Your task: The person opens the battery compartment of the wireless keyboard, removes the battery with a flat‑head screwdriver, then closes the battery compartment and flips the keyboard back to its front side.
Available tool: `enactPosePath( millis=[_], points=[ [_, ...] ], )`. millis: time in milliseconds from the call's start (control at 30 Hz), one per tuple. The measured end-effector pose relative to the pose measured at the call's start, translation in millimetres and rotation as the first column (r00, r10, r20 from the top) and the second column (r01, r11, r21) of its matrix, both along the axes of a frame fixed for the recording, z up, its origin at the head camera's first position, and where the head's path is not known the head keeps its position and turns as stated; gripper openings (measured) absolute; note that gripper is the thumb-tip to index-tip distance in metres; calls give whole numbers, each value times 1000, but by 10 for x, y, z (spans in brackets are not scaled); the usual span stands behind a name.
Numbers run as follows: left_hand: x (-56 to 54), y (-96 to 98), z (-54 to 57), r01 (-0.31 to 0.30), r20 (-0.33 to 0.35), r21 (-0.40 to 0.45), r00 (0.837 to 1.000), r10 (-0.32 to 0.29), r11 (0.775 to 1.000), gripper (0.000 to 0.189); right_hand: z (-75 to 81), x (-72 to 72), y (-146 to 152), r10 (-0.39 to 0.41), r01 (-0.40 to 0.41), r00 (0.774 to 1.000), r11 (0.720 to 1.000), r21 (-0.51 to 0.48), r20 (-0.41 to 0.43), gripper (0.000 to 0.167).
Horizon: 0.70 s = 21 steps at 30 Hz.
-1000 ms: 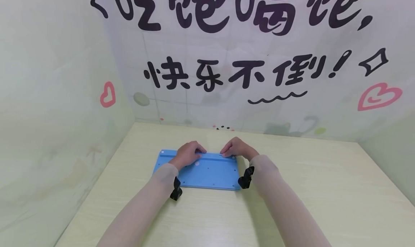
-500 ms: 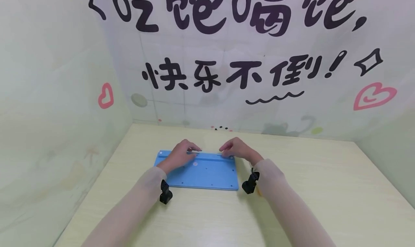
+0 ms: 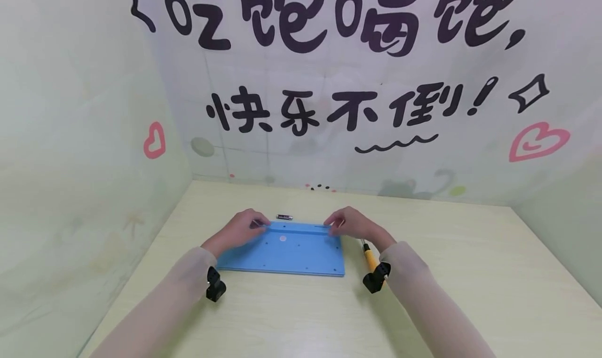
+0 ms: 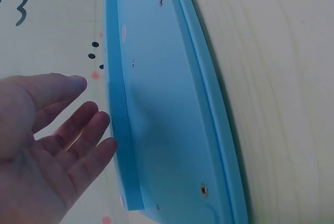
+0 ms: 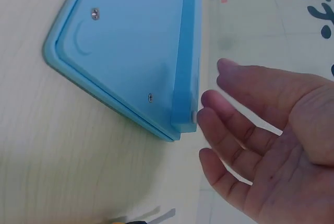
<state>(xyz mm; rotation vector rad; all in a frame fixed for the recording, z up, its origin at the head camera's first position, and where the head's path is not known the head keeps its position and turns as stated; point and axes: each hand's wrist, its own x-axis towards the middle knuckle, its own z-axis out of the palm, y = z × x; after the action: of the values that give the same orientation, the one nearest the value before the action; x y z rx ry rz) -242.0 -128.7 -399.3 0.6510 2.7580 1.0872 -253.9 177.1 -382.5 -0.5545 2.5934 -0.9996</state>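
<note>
A blue keyboard (image 3: 296,256) lies underside up on the table, with screws in its flat back and a raised strip along the far side. My left hand (image 3: 240,228) is over the far left part of that strip; in the left wrist view its fingers (image 4: 86,130) are spread loosely and hold nothing. Around the far right corner, my right hand (image 3: 354,224) has its fingers gently bent, with nothing between them in the right wrist view. A small battery (image 3: 284,217) lies on the table just behind the keyboard, between the hands.
A screwdriver (image 3: 370,256) with a yellow handle lies right of the keyboard, partly hidden by the right wrist camera. A printed backdrop (image 3: 301,159) rises behind the table (image 3: 301,316), and walls stand at both sides.
My left hand has moved left along the keyboard, away from the battery, which now shows fully. My right hand has shifted slightly right, and more of the screwdriver has come into view.
</note>
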Motion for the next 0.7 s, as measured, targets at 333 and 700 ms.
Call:
enactPosePath(
  millis=[333,700],
  points=[
    [131,-258,-26,-23,-1,-20,1000,23,1000,17,-9,199,54,15,-15,1000,999,33,-16,24],
    [289,-417,-67,-88,-11,-66,996,87,994,22,-110,395,83,-29,30,999,999,27,-25,26]
  ],
)
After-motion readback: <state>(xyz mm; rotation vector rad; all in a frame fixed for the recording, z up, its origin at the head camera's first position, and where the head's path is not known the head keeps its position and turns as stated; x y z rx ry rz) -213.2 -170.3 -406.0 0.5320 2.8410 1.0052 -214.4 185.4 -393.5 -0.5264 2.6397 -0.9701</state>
